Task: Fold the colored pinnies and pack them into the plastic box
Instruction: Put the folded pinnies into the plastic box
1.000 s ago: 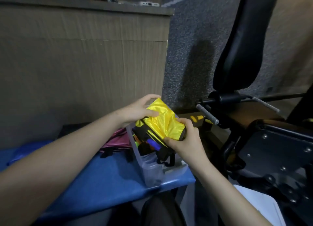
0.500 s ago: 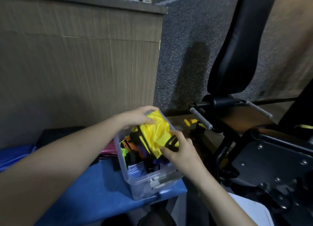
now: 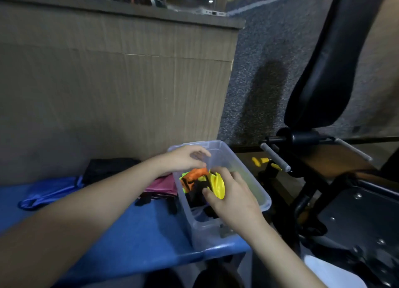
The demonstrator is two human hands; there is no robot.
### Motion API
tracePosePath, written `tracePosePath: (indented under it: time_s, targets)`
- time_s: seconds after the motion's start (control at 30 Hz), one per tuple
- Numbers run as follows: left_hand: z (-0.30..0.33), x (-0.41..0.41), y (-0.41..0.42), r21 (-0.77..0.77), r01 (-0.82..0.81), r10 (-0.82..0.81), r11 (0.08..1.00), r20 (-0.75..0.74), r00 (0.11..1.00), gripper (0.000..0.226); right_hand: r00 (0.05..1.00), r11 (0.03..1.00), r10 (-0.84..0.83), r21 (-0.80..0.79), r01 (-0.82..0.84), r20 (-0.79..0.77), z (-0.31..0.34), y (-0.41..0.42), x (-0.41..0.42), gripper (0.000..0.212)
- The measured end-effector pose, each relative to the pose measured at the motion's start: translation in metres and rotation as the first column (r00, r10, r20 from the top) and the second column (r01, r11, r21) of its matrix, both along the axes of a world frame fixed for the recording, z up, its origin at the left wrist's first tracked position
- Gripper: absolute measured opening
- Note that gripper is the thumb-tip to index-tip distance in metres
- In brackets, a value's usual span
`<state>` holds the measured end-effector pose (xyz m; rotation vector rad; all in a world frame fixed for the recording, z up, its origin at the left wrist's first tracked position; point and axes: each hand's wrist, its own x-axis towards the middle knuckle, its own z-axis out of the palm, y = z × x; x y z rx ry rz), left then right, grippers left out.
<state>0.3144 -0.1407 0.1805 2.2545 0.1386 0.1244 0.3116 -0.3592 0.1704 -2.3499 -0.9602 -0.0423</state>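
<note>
A clear plastic box (image 3: 241,164) stands on the right end of a blue bench (image 3: 133,240). Inside it lie folded pinnies, an orange one (image 3: 195,173) on top, with green and black edges beside it. My right hand (image 3: 232,198) is inside the box, pressing a folded yellow pinny (image 3: 217,185) down among them. My left hand (image 3: 187,159) hovers over the box's far left rim, fingers loosely curled and holding nothing. A pink pinny (image 3: 162,186) and a blue pinny (image 3: 47,192) lie on the bench to the left of the box.
A black cloth (image 3: 108,169) lies at the back of the bench against a wooden counter wall (image 3: 112,89). A black padded gym machine (image 3: 321,71) with metal bars stands close on the right. Grey carpet lies behind it.
The yellow pinny went from held above the box down into it. My right hand followed it in, and my left hand let go and lifted to the box's far rim.
</note>
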Motion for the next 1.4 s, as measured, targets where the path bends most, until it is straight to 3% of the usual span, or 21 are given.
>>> tracePosePath:
  time_s: [0.13, 0.37, 0.53, 0.77, 0.97, 1.03, 1.17, 1.23, 1.33, 1.4]
  targets:
    - [0.005, -0.052, 0.030, -0.035, -0.080, 0.084, 0.996, 0.116, 0.990, 0.027, 0.997, 0.995, 0.065, 0.076, -0.068, 0.038, 0.002, 0.028, -0.027, 0.048]
    - [-0.012, -0.171, 0.105, -0.120, -0.330, 0.340, 0.936, 0.075, 0.937, 0.018, 0.974, 0.967, 0.223, 0.114, -0.226, 0.045, -0.008, 0.098, -0.081, 0.046]
    - [-0.045, -0.259, 0.170, -0.202, -0.524, 0.539, 0.828, 0.026, 0.842, 0.013, 0.948, 0.949, 0.312, 0.068, -0.307, -0.067, -0.035, 0.162, -0.118, 0.045]
    - [-0.101, -0.340, 0.242, -0.281, -0.756, 0.785, 0.591, -0.013, 0.619, 0.014, 0.854, 0.909, 0.407, 0.050, -0.414, -0.324, -0.080, 0.256, -0.153, 0.044]
    - [-0.153, -0.345, 0.285, -0.315, -0.827, 0.851, 0.465, -0.099, 0.516, 0.017, 0.804, 0.917, 0.377, 0.060, -0.395, -0.460, -0.119, 0.337, -0.167, 0.048]
    - [-0.163, -0.337, 0.299, -0.293, -0.846, 0.849, 0.445, -0.163, 0.503, 0.031, 0.782, 0.922, 0.364, 0.077, -0.379, -0.506, -0.131, 0.361, -0.167, 0.051]
    - [-0.170, -0.313, 0.324, -0.180, -0.906, 0.859, 0.384, -0.290, 0.422, 0.080, 0.755, 0.933, 0.325, 0.061, -0.355, -0.569, -0.148, 0.391, -0.169, 0.066]
    - [-0.173, -0.303, 0.337, -0.158, -0.914, 0.850, 0.373, -0.336, 0.405, 0.091, 0.746, 0.937, 0.304, 0.046, -0.346, -0.593, -0.152, 0.400, -0.170, 0.072]
    - [-0.182, -0.295, 0.353, -0.167, -0.914, 0.826, 0.369, -0.392, 0.405, 0.086, 0.740, 0.948, 0.256, 0.011, -0.319, -0.623, -0.155, 0.409, -0.170, 0.071]
    - [-0.186, -0.293, 0.357, -0.222, -0.903, 0.800, 0.369, -0.419, 0.430, 0.071, 0.751, 0.951, 0.233, -0.015, -0.308, -0.618, -0.159, 0.410, -0.171, 0.062]
